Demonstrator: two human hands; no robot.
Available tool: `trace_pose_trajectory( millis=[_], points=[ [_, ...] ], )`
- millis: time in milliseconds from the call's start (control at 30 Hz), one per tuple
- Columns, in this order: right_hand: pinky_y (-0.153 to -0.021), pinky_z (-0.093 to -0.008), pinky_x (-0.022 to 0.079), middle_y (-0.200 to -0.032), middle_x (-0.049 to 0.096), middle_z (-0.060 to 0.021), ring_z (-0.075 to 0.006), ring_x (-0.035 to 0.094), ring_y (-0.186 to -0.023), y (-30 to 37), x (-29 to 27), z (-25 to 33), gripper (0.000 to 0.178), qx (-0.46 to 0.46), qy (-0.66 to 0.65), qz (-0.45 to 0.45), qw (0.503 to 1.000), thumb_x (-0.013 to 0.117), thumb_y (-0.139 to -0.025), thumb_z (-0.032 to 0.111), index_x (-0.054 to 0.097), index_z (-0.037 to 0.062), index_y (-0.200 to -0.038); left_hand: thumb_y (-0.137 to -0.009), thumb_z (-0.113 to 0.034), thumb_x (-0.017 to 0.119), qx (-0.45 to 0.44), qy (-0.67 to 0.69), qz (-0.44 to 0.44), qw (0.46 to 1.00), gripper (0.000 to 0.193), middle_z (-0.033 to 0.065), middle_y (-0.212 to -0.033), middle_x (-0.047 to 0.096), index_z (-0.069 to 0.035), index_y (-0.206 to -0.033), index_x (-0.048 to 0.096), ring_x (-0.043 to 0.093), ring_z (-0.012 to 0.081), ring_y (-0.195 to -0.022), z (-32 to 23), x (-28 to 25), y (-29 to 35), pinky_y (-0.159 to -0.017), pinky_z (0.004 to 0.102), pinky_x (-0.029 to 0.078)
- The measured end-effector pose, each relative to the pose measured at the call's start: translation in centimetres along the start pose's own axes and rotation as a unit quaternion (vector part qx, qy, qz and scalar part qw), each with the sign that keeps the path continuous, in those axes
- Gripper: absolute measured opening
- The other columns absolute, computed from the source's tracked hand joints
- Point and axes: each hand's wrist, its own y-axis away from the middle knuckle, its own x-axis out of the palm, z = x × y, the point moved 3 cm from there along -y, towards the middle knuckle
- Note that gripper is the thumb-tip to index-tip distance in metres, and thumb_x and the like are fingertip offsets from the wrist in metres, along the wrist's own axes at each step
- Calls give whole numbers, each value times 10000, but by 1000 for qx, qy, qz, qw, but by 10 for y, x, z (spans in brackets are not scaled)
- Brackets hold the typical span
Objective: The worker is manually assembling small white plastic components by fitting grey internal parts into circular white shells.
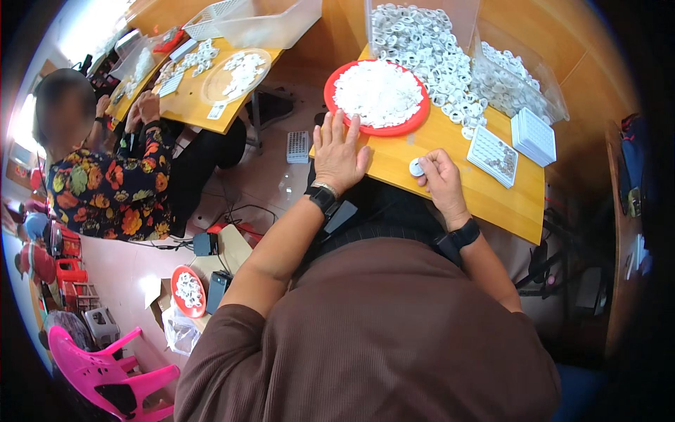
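My left hand (pixel 337 156) is spread flat with its fingers apart, at the near left rim of a red round tray (pixel 426 105). Small white plastic parts (pixel 376 91) are heaped in that tray. Over the table's front edge, my right hand (pixel 443 179) pinches a small round white plastic piece (pixel 416 167) between thumb and fingers. To the right of it lies a white slotted tray (pixel 485 149) partly filled with small brownish-grey pieces. Beside that is a stack of similar white trays (pixel 534 137).
White ring-shaped parts (pixel 422 42) spill from a clear bin across the yellow table (pixel 394 158); a clear bag (pixel 510 77) holds more. At the left, a person in a flowered top (pixel 112 186) works at another table. A pink chair (pixel 112 373) stands lower left.
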Motion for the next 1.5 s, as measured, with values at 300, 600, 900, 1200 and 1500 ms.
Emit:
trace_pose_trajectory(
  millis=[300, 600, 900, 1200, 1500],
  points=[
    [-568, -199, 457, -775, 637, -40, -50, 546, -629, -3, -3, 3, 152, 17, -20, 14, 1000, 578, -948, 142, 534, 12, -882, -798, -303, 560, -11, 28, 20, 999, 631, 245, -1440, 342, -43, -1361, 443, 258, 425, -1378, -1, 1, -4, -1114, 549, 199],
    [-533, -177, 446, -757, 607, -3, -34, 535, -597, -10, -5, 0, 183, 93, -32, 53, 994, 501, -991, 193, 590, 33, -990, -830, -194, 562, -14, 119, 19, 993, 581, 233, -1417, 373, -25, -1366, 414, 302, 409, -1350, 0, -19, -8, -1106, 509, 232],
    [-517, -317, 469, -657, 590, -109, -224, 588, -533, -48, 3, 63, 132, -189, 107, -30, 976, 567, -935, 144, 537, 24, -889, -950, -214, 509, -1, 433, 221, 874, 330, 127, -963, 624, 24, -1178, 527, 601, 231, -870, -52, -39, -58, -792, 331, 472],
    [-550, -372, 479, -705, 644, -141, -314, 654, -645, -59, 1, 57, 107, -139, 107, 35, 984, 584, -894, 112, 531, 28, -932, -973, -63, 459, -169, 610, 184, 752, 179, 88, -919, 631, 41, -1101, 527, 607, 130, -801, -58, -9, -56, -742, 266, 503],
    [-549, -372, 468, -708, 631, -133, -303, 639, -630, -65, -47, 61, 173, -108, 77, 58, 989, 631, -840, 88, 524, 33, -965, -964, -66, 488, -174, 595, 216, 755, 175, 78, -892, 642, 32, -1093, 555, 598, 124, -741, -88, 6, -77, -704, 257, 496]
  ],
)
